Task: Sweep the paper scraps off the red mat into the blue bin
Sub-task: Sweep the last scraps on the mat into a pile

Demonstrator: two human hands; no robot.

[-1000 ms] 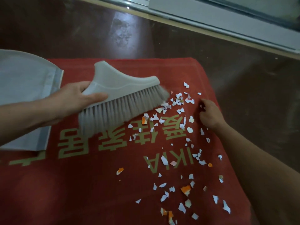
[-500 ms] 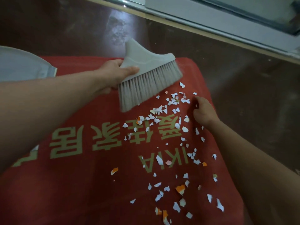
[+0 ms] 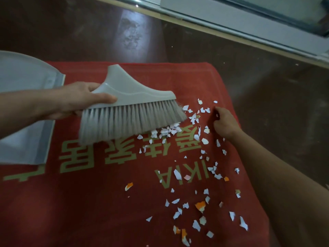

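Dozens of paper scraps [image 3: 177, 174] litter the right half of the red mat [image 3: 89, 211]. The nearest touch the bristles of the grey hand brush [image 3: 131, 107], whose handle the left hand [image 3: 78, 98] grips. The right hand [image 3: 225, 124] rests curled among the scraps; I cannot tell if it pinches any. A pale blue dustpan [image 3: 23, 97] lies at the left.

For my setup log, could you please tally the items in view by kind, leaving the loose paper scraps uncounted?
Brush: 1
Blue bin: 1
Red mat: 1
Hands: 2 (left hand grips the brush; right hand is on the mat)
Total: 5
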